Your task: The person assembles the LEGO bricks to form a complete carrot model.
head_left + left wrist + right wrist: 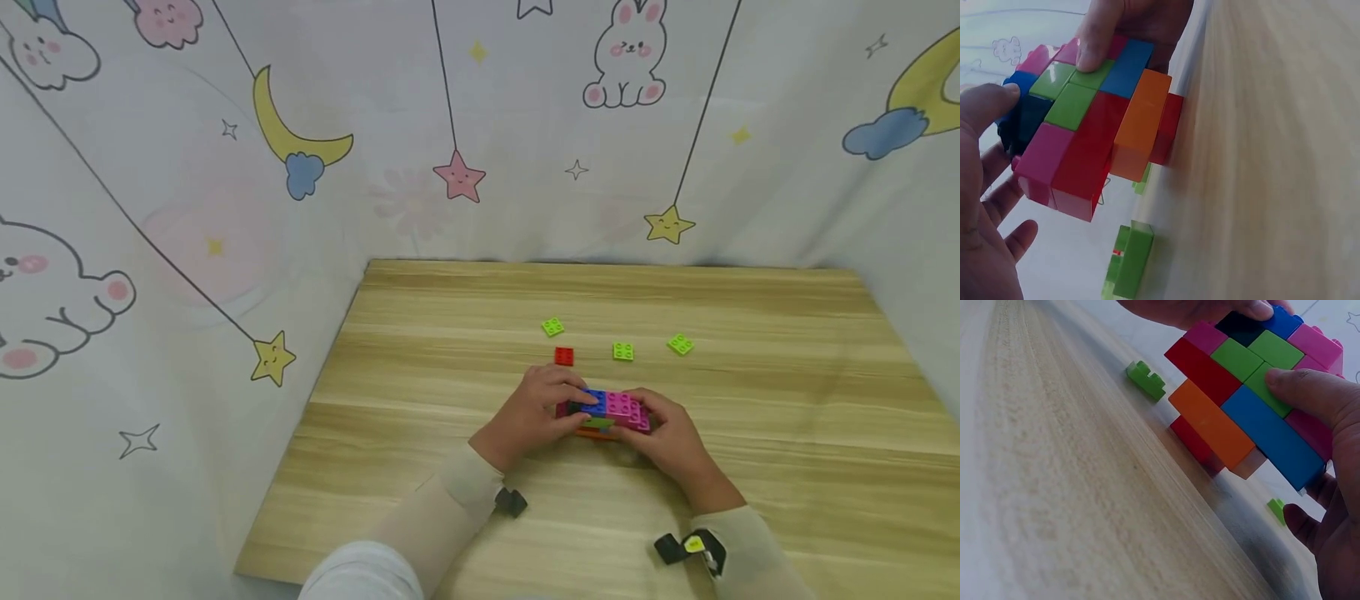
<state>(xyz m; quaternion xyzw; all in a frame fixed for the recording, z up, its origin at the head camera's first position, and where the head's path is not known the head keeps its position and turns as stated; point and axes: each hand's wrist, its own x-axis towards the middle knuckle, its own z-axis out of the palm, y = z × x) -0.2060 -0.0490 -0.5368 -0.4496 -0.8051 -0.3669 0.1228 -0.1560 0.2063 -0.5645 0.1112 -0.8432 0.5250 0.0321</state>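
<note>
A stack of colourful toy building bricks (628, 407) is held between both hands above the table. Its side shows red, orange, green, blue, pink and black bricks, narrowing downward in the right wrist view to an orange brick (1204, 419) and a small red one (1192, 445). My left hand (534, 410) grips the left end, thumb against the black and blue bricks (1021, 119) near the top. At the other end my right hand (675, 440) holds on, its thumb pressing a green brick (1272, 349) on the near face. Fingers behind the stack are partly hidden.
Beyond the hands on the wooden table (420, 333) lie a red brick (564, 357) and three light green bricks, at left (552, 327), middle (623, 352) and right (681, 344). A printed curtain (525, 100) hangs behind the table's back edge and at its sides.
</note>
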